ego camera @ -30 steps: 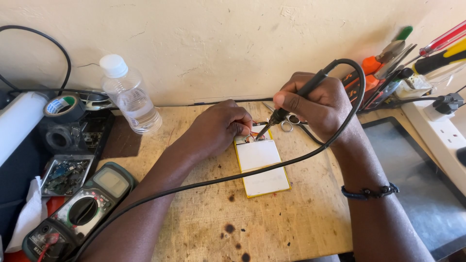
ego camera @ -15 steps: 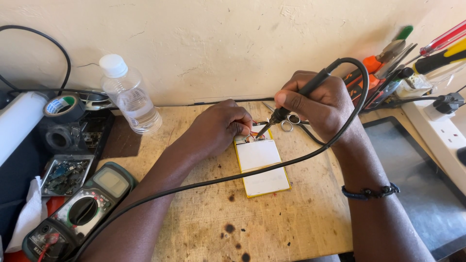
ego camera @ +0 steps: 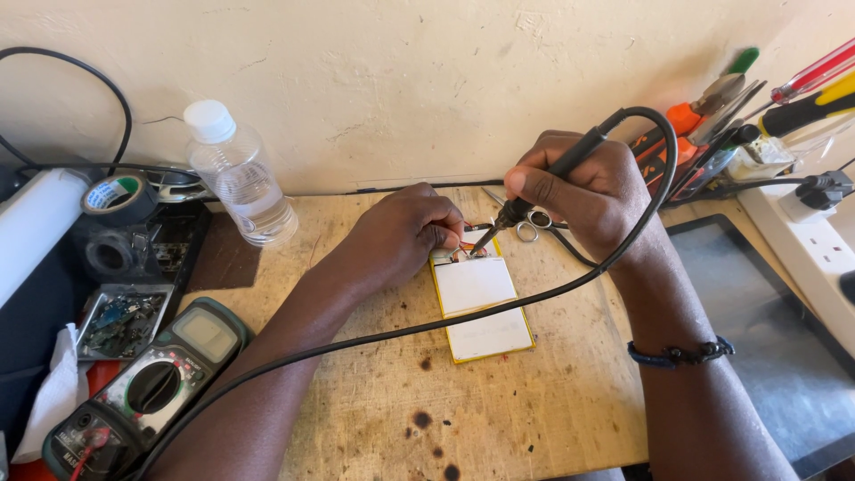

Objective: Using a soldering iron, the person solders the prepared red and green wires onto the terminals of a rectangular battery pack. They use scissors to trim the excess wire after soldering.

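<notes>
A flat white battery pack with a yellow edge (ego camera: 481,307) lies on the wooden bench (ego camera: 534,401). My right hand (ego camera: 583,191) grips a black soldering iron (ego camera: 534,191), its tip down at the pack's far end among small wires. My left hand (ego camera: 405,233) pinches something small at that same end; what it holds is too small to tell. The iron's black cable (ego camera: 401,334) loops over my right wrist and runs across the pack toward the lower left.
A clear plastic bottle (ego camera: 239,183) stands at the back left. A green multimeter (ego camera: 151,387), a circuit board (ego camera: 125,319) and tape rolls (ego camera: 120,198) crowd the left. Screwdrivers and pliers (ego camera: 748,98) lean at the right, by a white power strip (ego camera: 815,245) and a dark tablet (ego camera: 757,321).
</notes>
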